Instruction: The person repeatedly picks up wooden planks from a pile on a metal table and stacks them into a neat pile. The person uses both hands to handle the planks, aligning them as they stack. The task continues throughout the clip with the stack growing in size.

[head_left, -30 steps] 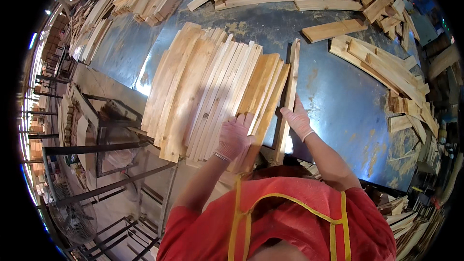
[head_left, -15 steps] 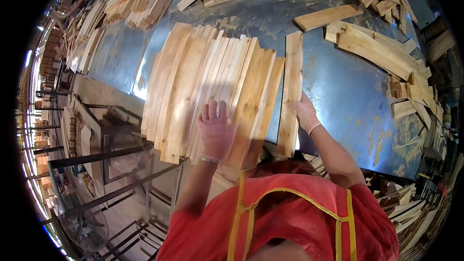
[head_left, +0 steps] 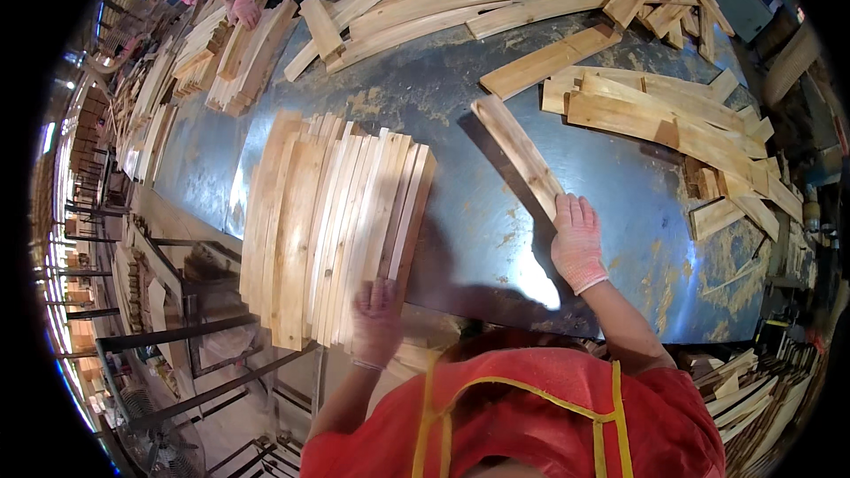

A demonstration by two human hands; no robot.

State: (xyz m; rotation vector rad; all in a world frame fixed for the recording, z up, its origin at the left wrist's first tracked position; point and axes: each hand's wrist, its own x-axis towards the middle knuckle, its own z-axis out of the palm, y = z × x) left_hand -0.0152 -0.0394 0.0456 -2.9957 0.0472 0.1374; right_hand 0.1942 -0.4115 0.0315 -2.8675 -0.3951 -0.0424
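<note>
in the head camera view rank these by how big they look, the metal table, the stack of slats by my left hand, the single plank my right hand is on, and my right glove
1. metal table
2. stack of slats
3. single plank
4. right glove

The plank looks only a little larger than the glove; fisheye bending makes that pair unsure.

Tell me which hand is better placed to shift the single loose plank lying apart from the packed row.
Right. The right hand already rests on the near end of the loose plank, while the left hand is at the packed row of planks, apart from it.
</note>
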